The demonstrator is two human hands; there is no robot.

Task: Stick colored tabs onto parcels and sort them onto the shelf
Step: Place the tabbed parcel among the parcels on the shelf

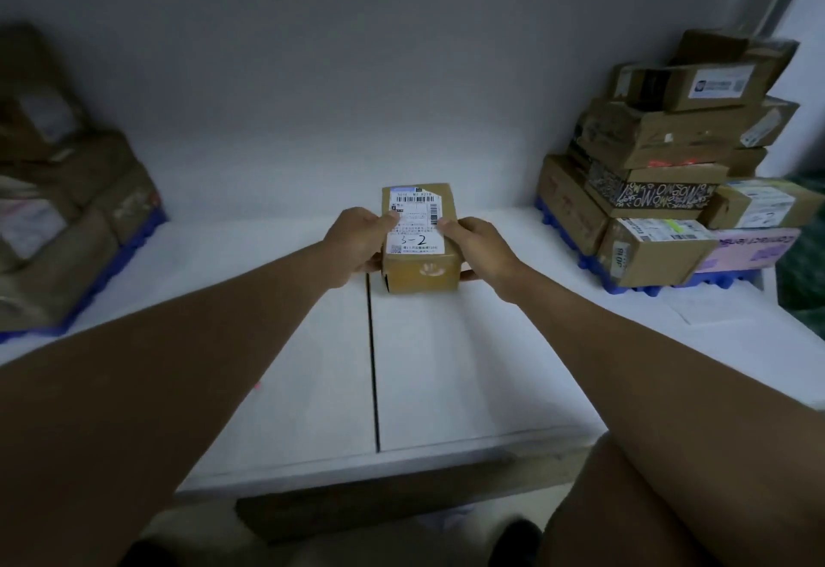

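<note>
Both hands [357,238] grip parcel [419,238]; box stacks [660,173] flank them.

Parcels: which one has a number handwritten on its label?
The small brown parcel gripped between the left hand and right hand at centre; its white label reads 3-2.

The small parcel [420,238] is tan cardboard with a white label [415,220] marked in black, lying on the white table [446,365], while right of the parcel brown boxes [660,138], one with black-and-white lettering [652,196] and one pink [745,249], sit on blue trays [643,287].
</note>
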